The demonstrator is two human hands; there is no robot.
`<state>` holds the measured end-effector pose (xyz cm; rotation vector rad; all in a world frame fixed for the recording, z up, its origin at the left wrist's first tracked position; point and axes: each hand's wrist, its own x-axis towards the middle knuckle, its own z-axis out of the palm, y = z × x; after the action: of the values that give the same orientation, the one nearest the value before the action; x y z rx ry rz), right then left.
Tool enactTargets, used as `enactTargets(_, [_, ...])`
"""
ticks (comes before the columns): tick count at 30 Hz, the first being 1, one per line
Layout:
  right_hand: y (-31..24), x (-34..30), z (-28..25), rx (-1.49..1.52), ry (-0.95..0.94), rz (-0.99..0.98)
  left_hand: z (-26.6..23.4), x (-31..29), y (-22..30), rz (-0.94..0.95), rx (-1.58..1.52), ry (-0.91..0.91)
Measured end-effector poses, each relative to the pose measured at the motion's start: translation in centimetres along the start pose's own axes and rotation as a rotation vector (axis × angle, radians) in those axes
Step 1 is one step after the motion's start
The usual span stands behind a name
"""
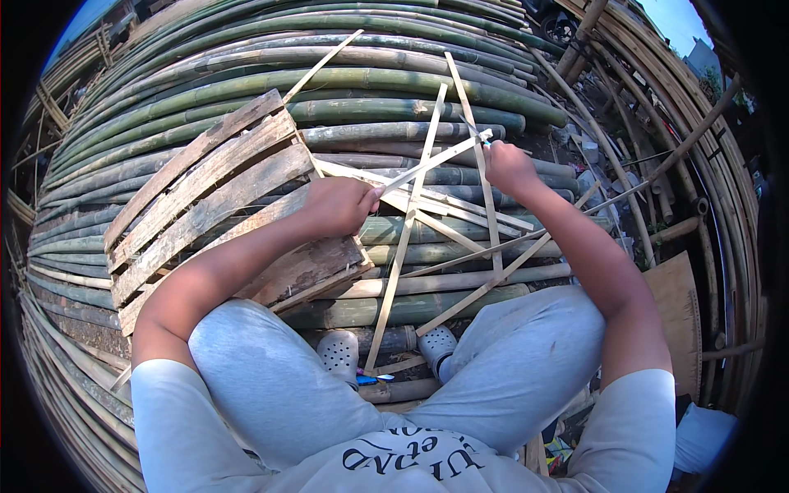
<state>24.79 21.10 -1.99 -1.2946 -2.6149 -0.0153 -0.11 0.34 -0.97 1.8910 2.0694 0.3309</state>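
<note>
Dark printed lettering (427, 446), curved lines, on the front of a pale shirt (329, 478)

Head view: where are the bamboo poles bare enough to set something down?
Bare bamboo poles show beyond the slatted wooden crate, between the lone strip at its far corner and the crossed strips; more left of the crate. Crowded: between left hand and right hand, and between the clogs.

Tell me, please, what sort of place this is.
Probably an outdoor bamboo storage or work yard: long green bamboo poles lie in rows, with a weathered brown slatted wooden crate on top, under blue sky.
</note>
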Motion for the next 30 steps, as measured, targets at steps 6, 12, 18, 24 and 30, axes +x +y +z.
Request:
enactTargets(6, [-8.5,-3.1,-1.7,0.201,-0.116,-0.233,-0.6,-0.5,0.2,-0.023,-0.015,-0.007])
enactTargets(12, [-8.2,-2.6,-1.1,0.115,0.012,-0.414,-0.7,-0.4,0.6,-0.064,-0.121,-0.012])
enactTargets(18, [-8.0,-1.7,-0.3,0.024,0.02,-0.441,-1.1,-0.4,0.9,-0.114,-0.149,-0.034])
enactTargets(24, [1.7,0.1,1.2,-0.036,0.102,-0.077,0.6,0.2,-0.1,0.042,0.06,0.032])
enactTargets(30, [-7.4,-3.4,-1.2,0.163,-0.036,-0.189,-1.0,-0.9,0.1,-0.044,-0.055,-0.053])
